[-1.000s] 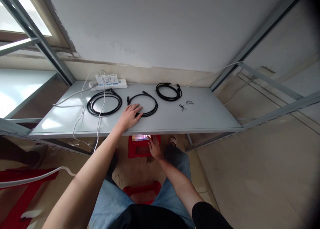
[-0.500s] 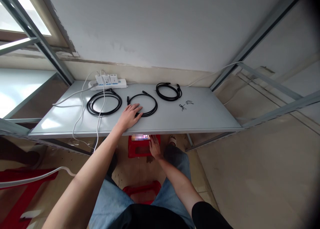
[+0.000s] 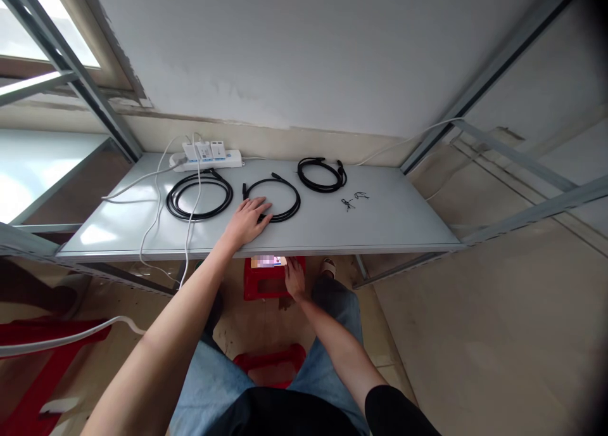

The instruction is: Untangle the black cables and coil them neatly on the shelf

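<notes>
My left hand (image 3: 247, 221) lies flat on the grey shelf, fingers spread, over the near left part of a coiled black cable (image 3: 297, 201). Under the shelf's front edge, my right hand (image 3: 295, 277) rests at the right end of a lit phone (image 3: 269, 261) on a red stool (image 3: 251, 284); its fingers are stretched out, and the tips are partly hard to see. Left of my left hand is another black cable coil (image 3: 230, 201). A third coil (image 3: 320, 189) lies farther back on the right, with two small black twist ties (image 3: 348, 204) near it.
A white power strip (image 3: 232, 160) with several plugged-in adapters stands at the back left of the shelf (image 3: 380, 227). White cords (image 3: 189, 230) hang over the front edge. Metal posts (image 3: 430, 135) frame the sides. A second red stool (image 3: 270, 359) sits between my legs.
Both hands and the cables keep their places. Only the camera view has shifted very slightly.
</notes>
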`<act>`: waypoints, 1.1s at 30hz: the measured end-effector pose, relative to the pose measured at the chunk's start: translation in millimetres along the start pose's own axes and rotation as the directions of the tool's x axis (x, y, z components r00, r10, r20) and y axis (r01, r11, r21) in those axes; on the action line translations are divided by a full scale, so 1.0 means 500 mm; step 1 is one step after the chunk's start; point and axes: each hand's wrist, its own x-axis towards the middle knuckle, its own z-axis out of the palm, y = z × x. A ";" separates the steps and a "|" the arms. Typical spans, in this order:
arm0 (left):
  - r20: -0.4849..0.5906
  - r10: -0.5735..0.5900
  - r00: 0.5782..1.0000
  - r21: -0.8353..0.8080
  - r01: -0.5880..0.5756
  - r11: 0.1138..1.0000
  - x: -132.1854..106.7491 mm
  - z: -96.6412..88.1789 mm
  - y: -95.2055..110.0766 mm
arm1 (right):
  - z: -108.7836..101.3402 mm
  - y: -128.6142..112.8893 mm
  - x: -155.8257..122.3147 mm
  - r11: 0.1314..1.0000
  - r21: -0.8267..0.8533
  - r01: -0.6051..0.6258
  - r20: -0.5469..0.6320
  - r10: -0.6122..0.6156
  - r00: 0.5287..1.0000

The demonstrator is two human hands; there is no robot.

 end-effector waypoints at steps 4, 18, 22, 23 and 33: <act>0.006 0.002 1.000 0.006 -0.002 1.000 0.000 -0.002 0.001 | -0.063 -0.041 -0.063 0.987 0.157 0.016 -0.120 0.003 0.993; -0.024 0.014 1.000 0.005 -0.014 1.000 0.004 0.011 -0.007 | -0.708 -0.082 0.251 0.991 0.076 0.110 -0.487 -0.060 0.871; -0.023 0.025 0.999 0.007 -0.025 1.000 0.006 0.014 -0.012 | -0.731 -0.045 0.353 0.987 0.144 -0.071 -0.336 0.116 0.935; -0.024 0.027 0.999 0.008 -0.027 1.000 0.006 0.015 -0.014 | -0.726 -0.040 0.364 0.985 0.152 -0.085 -0.300 0.128 0.945; -0.023 0.032 0.999 0.013 -0.031 0.999 0.006 0.015 -0.015 | -0.732 -0.024 0.410 0.998 -0.044 0.044 -0.456 -0.059 0.888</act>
